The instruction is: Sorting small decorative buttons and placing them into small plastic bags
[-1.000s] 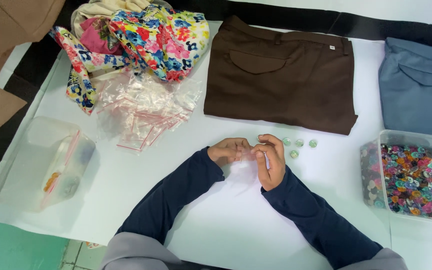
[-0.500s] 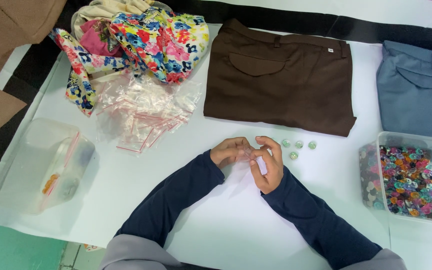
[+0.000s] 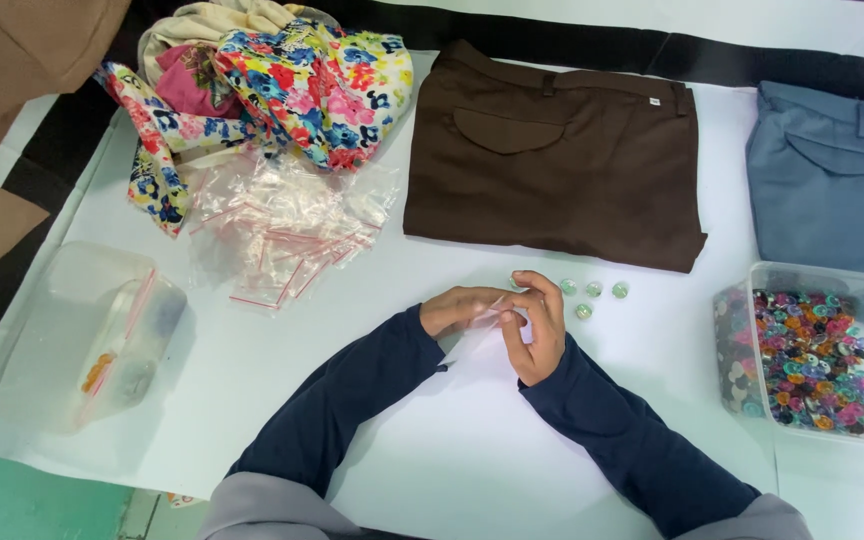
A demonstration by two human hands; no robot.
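Note:
My left hand (image 3: 464, 308) and my right hand (image 3: 537, 330) meet at the middle of the white table (image 3: 472, 450), both pinching a small clear zip bag (image 3: 480, 322) between the fingers. Whether anything is inside the bag cannot be made out. Just right of my right hand lie several small pale green buttons (image 3: 592, 293) loose on the table. Both arms wear dark blue sleeves.
A clear tub of mixed colourful buttons (image 3: 812, 360) stands at the right. A pile of empty zip bags (image 3: 287, 225) lies at the upper left below floral cloth (image 3: 292, 90). Folded brown trousers (image 3: 557, 160) and blue-grey trousers (image 3: 832, 175) lie at the back. A clear lidded box (image 3: 112, 335) sits at the left.
My hands stay together on the small bag; the fingers shift slightly. The loose buttons have not moved.

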